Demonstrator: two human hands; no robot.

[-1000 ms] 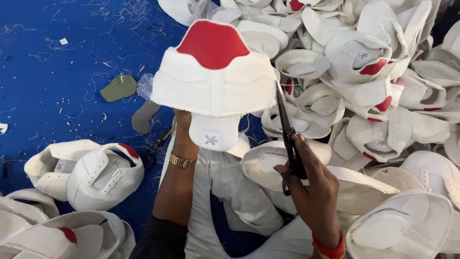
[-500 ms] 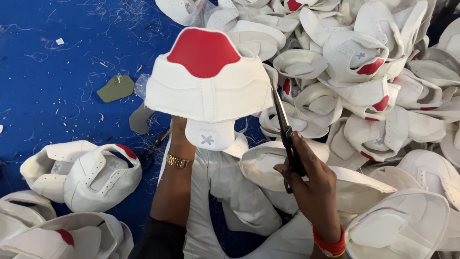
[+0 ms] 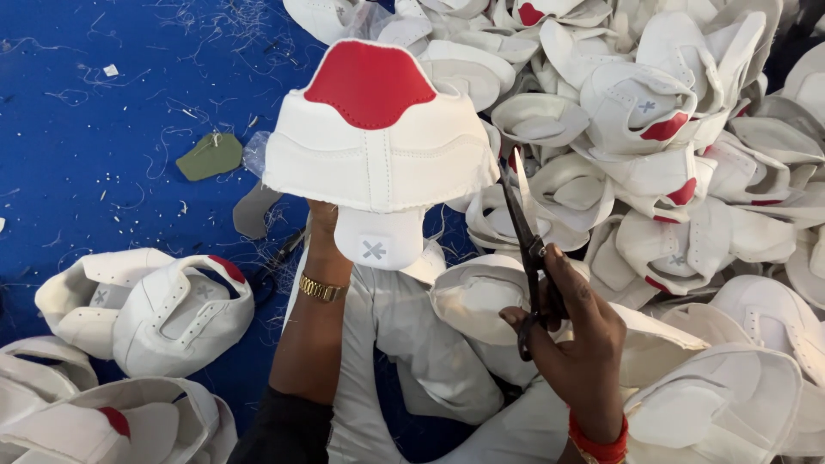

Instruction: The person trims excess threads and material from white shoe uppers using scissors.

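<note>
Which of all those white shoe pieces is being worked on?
Start at the blue floor beside the big white heap. The shoe upper is the one raised on the left hand, scissors at its edge; its red heel patch faces the camera.

left hand (image 3: 322,215): fingers hidden behind shoe upper (image 3: 378,137) | pile of uppers (image 3: 687,129): cropped top/right | stitch detail too small (threads too) | right wrist cropped at bottom edge

The left hand (image 3: 322,215) sits at the centre of the frame, forearm rising from the lower edge, fingers hidden above the wrist. The right hand (image 3: 571,339) sits lower right, fingers curled closed, thumb up.
</note>
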